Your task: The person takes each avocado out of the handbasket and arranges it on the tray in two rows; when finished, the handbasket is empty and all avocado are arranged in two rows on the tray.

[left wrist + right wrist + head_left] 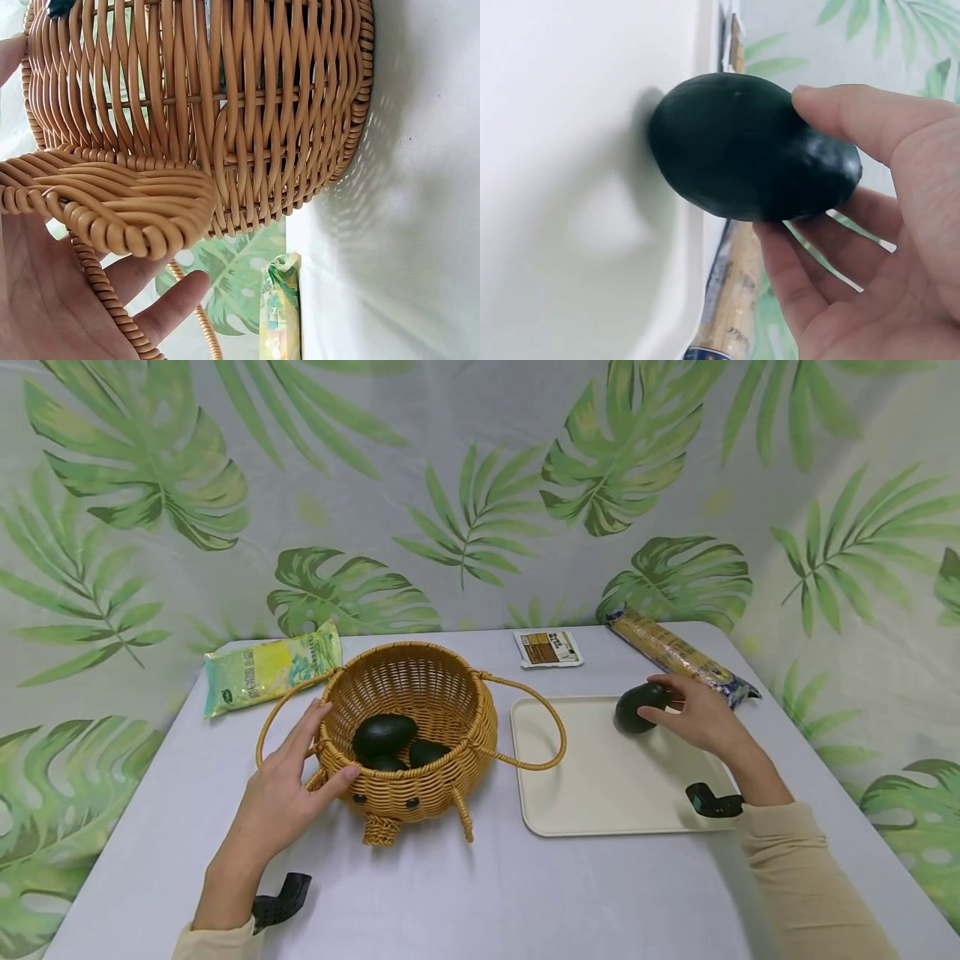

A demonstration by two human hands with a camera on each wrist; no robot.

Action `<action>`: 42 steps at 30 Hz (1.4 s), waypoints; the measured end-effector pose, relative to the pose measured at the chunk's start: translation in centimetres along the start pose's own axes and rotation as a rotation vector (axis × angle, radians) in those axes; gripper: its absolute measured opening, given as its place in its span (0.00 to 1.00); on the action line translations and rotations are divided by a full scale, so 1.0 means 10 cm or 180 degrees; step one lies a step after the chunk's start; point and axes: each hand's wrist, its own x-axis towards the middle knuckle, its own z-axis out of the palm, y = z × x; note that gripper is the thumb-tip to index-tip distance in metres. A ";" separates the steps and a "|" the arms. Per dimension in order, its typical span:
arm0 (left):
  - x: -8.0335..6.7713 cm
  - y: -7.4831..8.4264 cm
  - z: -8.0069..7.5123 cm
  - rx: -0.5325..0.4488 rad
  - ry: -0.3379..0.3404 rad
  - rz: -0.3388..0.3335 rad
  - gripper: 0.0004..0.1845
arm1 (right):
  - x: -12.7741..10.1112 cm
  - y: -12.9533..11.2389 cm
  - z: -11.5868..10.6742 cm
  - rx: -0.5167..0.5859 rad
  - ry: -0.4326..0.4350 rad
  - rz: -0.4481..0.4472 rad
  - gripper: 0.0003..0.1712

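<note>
The right hand (701,718) curls its thumb and fingers round a dark green avocado (640,707), which rests on the far right part of a cream tray (600,793) on the table (480,893). The left hand (288,793) lies with relaxed fingers against the rim of a woven wicker basket (442,793), thumb touching its edge; three more avocados (384,735) lie inside. Behind the tray are a long packet of noodles (678,653) and a small white packet with a brown label (549,648), beside the basket a green-yellow bag (272,668); none of the print is legible.
</note>
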 end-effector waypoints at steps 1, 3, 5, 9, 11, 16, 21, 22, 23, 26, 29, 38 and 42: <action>0.00 0.00 0.00 0.0001 0.0002 -0.0001 0.46 | 0.00 0.00 0.01 0.0015 0.0000 0.0002 0.43; 0.00 0.00 0.00 0.0001 0.0009 0.0004 0.46 | 0.01 0.01 0.02 0.0013 0.0010 0.0005 0.44; 0.00 0.00 0.00 0.0002 0.0016 0.0010 0.46 | 0.03 0.02 0.02 0.0010 0.0006 0.0021 0.45; 0.00 -0.01 0.00 -0.0004 0.0025 0.0021 0.46 | 0.05 0.03 0.04 0.0149 -0.0044 0.0120 0.48; 0.00 -0.01 0.00 -0.0003 0.0030 0.0025 0.46 | 0.06 0.03 0.05 0.0317 -0.0079 0.0214 0.51; 0.01 0.00 0.01 0.0002 0.0043 0.0040 0.46 | 0.07 0.01 0.06 0.0677 -0.0233 0.0416 0.50; 0.02 -0.01 0.01 0.0001 0.0053 0.0053 0.45 | 0.10 0.00 0.06 0.0359 -0.0398 0.0486 0.48; 0.01 -0.01 0.01 0.0002 0.0052 0.0053 0.45 | 0.11 0.00 0.06 0.0288 -0.0425 0.0496 0.48; 0.01 -0.01 0.01 0.0005 0.0051 0.0052 0.46 | 0.12 0.02 0.07 0.0219 -0.0438 0.0486 0.47; 0.01 -0.01 0.01 0.0017 0.0045 0.0046 0.46 | 0.16 0.04 0.12 0.0141 -0.0437 0.0434 0.45; 0.00 -0.01 0.01 0.0025 0.0037 0.0034 0.46 | 0.18 0.06 0.19 0.0193 -0.0366 0.0371 0.44; 0.00 -0.01 0.02 0.0002 0.0065 0.0064 0.45 | 0.10 0.08 0.28 0.0214 -0.0132 0.0134 0.42; 0.00 -0.01 0.01 -0.0004 0.0056 0.0068 0.45 | 0.05 0.08 0.26 0.0152 -0.0091 0.0074 0.42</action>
